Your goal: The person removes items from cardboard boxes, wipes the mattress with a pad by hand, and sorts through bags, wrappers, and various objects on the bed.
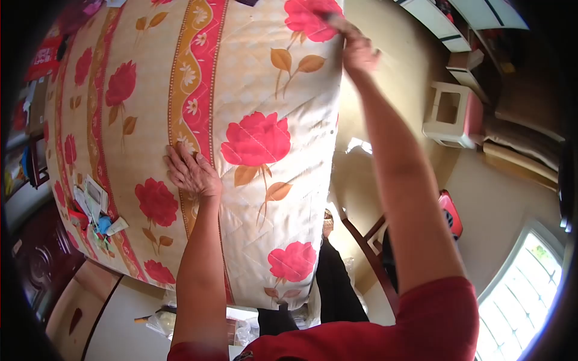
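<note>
A mattress [141, 144] with a quilted, rose-printed cover fills the middle and left of the head view. My left hand [194, 172] lies flat on it, over the orange and pink patterned stripe, with its fingers stretched out and nothing held. At the mattress's far right edge is my right hand [359, 53], smeared by motion. Its fingers are curled round something whose dark, blurred end [326, 17] reaches over a printed red rose. The kind of this object is not clear.
Papers and small items [96, 207] lie in a pile on the mattress's left side. To the right stand a white and pink plastic stool [450, 114] and a dark wooden chair part [370, 259]. A barred window [524, 295] is at the lower right, and cabinets [442, 24] at the upper right.
</note>
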A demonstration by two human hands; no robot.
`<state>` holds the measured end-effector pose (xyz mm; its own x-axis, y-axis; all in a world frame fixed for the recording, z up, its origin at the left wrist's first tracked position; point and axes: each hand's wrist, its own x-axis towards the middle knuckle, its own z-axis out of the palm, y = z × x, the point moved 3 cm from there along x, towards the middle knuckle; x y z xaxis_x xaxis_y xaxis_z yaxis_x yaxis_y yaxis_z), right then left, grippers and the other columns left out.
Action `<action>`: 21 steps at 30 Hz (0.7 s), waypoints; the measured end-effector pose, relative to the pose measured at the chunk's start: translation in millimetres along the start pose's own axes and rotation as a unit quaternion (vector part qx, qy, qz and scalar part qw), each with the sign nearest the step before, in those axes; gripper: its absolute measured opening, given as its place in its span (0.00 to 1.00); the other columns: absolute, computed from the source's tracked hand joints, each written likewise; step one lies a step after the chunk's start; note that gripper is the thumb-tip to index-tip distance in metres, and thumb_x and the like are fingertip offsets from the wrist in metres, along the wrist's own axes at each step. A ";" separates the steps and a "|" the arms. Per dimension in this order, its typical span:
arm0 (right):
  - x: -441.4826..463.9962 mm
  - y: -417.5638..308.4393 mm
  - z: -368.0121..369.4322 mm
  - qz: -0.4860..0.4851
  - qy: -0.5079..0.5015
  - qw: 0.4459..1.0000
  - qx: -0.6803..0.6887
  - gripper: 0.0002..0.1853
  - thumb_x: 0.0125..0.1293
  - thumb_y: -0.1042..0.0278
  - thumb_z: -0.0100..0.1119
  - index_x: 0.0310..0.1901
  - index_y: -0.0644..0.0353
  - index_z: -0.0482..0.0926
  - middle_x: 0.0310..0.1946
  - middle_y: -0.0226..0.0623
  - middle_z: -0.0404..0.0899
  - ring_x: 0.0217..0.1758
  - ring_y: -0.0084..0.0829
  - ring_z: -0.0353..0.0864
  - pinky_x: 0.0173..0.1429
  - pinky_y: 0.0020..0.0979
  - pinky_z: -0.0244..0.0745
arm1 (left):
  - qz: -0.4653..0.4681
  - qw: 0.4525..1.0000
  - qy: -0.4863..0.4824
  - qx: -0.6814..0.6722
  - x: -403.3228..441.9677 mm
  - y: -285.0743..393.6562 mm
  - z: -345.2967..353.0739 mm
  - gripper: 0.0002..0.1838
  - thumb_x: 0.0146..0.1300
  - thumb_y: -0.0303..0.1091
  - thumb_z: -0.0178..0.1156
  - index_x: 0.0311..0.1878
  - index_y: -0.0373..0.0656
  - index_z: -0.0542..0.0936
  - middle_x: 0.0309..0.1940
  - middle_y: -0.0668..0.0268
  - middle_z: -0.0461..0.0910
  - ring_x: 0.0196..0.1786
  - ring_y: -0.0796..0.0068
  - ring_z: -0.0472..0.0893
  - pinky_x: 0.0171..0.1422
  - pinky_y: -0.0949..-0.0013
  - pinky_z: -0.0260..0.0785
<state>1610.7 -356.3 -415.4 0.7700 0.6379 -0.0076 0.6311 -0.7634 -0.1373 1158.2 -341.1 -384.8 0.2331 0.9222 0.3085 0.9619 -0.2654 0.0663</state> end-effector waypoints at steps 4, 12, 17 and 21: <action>-55.7 110.0 -46.7 -0.002 -0.026 1.000 0.016 0.23 0.64 0.62 0.42 0.61 0.46 0.65 0.60 0.31 0.67 0.62 0.34 0.65 0.65 0.46 0.55 | 0.009 1.000 0.005 0.004 -1.5 1.5 2.2 0.27 0.68 0.50 0.34 0.65 0.45 0.62 0.68 0.56 0.53 0.70 0.52 0.51 0.66 0.51 0.45; -355.4 1.2 -33.3 0.015 -0.072 0.823 0.563 0.27 0.60 0.73 0.49 0.63 0.54 0.62 0.66 0.41 0.56 0.67 0.36 0.59 0.67 0.38 0.57 | 0.028 0.999 0.013 0.033 -5.8 1.6 4.8 0.29 0.68 0.51 0.35 0.67 0.45 0.59 0.68 0.59 0.54 0.68 0.55 0.56 0.66 0.52 0.49; -440.7 4.5 -59.7 -0.030 -0.111 0.942 0.314 0.29 0.49 0.77 0.54 0.56 0.43 0.73 0.61 0.41 0.61 0.62 0.52 0.60 0.65 0.45 0.60 | 0.028 0.998 0.017 0.059 -8.7 -4.5 10.6 0.29 0.68 0.52 0.33 0.67 0.47 0.59 0.68 0.62 0.56 0.68 0.61 0.57 0.66 0.55 0.49; -451.7 11.1 -62.7 0.004 -0.075 0.928 0.364 0.27 0.51 0.75 0.54 0.54 0.39 0.74 0.53 0.35 0.67 0.53 0.48 0.65 0.58 0.43 0.63 | 0.026 0.997 0.013 0.073 -5.8 -7.8 15.4 0.29 0.68 0.52 0.32 0.68 0.47 0.57 0.67 0.63 0.56 0.68 0.64 0.57 0.65 0.56 0.52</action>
<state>1275.7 -659.2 -351.4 0.7181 0.6815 -0.1413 0.3540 -0.5324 -0.7689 1151.6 -340.0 -401.8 0.2818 0.9000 0.3324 0.9594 -0.2677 -0.0886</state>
